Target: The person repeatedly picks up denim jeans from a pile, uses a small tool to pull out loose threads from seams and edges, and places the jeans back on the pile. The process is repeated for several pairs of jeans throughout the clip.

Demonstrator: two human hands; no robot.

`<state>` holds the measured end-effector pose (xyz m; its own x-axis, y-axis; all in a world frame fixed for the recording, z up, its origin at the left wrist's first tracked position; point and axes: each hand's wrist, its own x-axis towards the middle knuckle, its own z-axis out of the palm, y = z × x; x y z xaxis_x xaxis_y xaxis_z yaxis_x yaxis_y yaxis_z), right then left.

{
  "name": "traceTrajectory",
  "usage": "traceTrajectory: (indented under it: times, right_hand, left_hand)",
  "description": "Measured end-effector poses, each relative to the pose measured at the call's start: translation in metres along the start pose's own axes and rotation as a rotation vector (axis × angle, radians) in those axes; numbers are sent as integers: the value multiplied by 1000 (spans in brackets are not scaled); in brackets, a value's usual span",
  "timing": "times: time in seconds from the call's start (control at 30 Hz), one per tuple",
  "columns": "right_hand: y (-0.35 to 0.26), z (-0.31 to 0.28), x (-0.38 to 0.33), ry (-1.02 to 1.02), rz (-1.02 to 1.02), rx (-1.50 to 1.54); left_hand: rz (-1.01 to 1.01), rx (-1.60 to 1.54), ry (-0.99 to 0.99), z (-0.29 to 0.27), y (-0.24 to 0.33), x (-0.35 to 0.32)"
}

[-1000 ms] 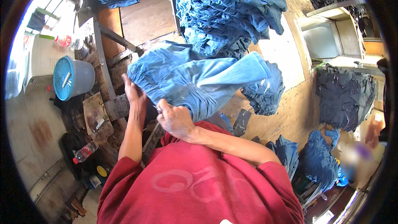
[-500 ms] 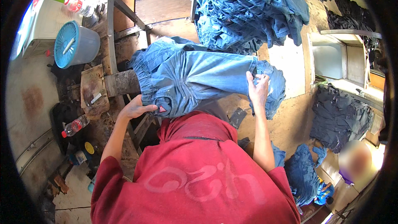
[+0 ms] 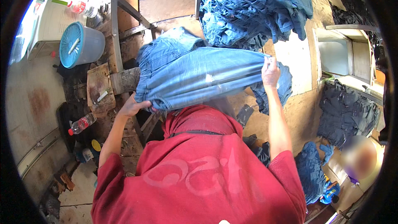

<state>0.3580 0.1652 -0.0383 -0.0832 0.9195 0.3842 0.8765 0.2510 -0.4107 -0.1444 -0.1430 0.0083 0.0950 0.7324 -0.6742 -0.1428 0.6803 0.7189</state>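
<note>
A pair of blue denim trousers with a gathered waist is stretched sideways in front of me. My left hand is closed on the near edge of the waistband. Farther right, my right hand grips a leg near its hem and pulls the cloth taut. The other leg end hangs crumpled beneath and beyond that hand. At the waist's left side, a worn grey cylinder meets the trousers; whether it goes inside them cannot be made out.
A big pile of blue denim garments lies beyond the trousers. Dark folded garments are stacked at the right, with more denim below. A lidded blue bucket and a plastic bottle stand or lie left. One person is at right.
My right hand has moved right and away from me and closed on the leg's end. The leg is now pulled straighter and flatter. My left hand still holds the waistband.
</note>
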Motion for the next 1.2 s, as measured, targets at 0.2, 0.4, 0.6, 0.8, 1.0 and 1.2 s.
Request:
traceTrajectory:
  times: [0.2,0.4,0.6,0.8,1.0,1.2]
  right_hand:
    - [-44,27,-46,-202,76,37]
    - [-88,-16,-78,-304,419,182]
    - [-106,-24,-103,-383,347,30]
    - [-96,-16,-117,-279,462,305]
    - [-85,-12,-109,-192,491,240]
    - [-87,-6,-96,-188,594,358]
  left_hand:
    - [-55,304,183,-50,8,-35]
    - [-29,1305,743,-21,85,-43]
    - [614,1112,290,54,190,140]
    - [-280,850,-532,88,162,279]
    - [-332,743,-364,83,164,330]
    - [11,1038,-230,109,149,323]
